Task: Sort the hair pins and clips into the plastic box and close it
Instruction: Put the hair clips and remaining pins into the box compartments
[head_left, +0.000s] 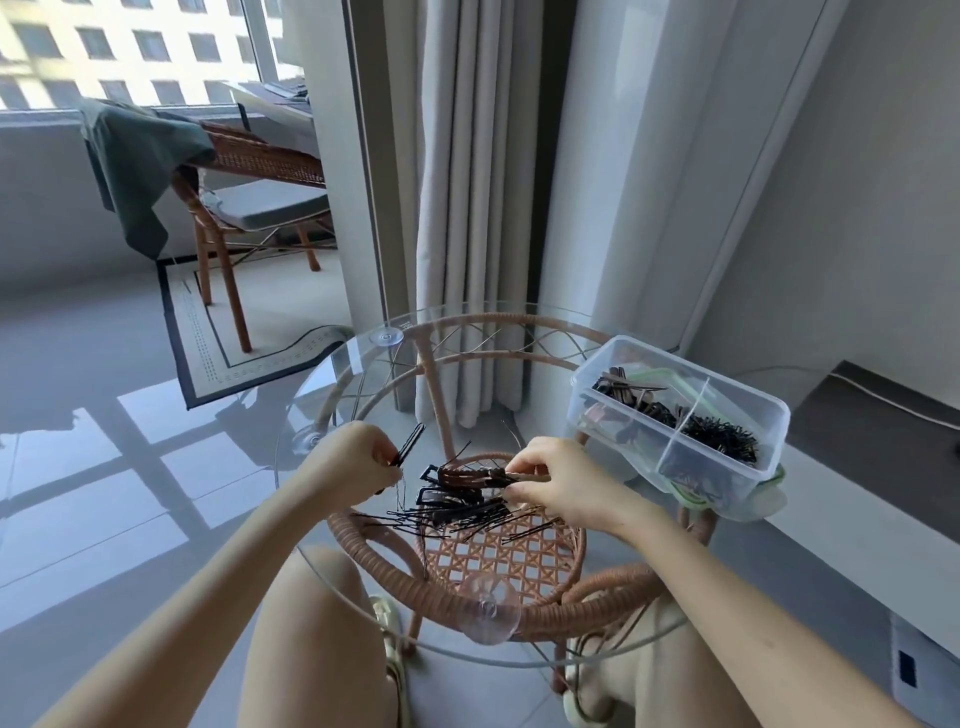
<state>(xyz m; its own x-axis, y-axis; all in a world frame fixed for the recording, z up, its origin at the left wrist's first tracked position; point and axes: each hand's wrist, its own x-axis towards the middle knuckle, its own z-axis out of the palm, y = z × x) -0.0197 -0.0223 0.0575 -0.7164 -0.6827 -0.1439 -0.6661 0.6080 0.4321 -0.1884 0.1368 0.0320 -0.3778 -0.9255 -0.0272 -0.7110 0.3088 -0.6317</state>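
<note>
Left hand (358, 457) pinched on a few black pins (408, 446), frame centre-left; right hand (550, 480) closed on brown clips (470, 475) above the pile (457, 512). Types best kept separate for the plastic box (680, 421), right.

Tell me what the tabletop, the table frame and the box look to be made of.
Tabletop: clear glass, glossy; the floor and frame show through it.
Frame: wicker or rattan, matte tan; wrapped strands and a woven lattice shelf.
Box: translucent plastic, slightly cloudy; the pins inside show through.
</note>
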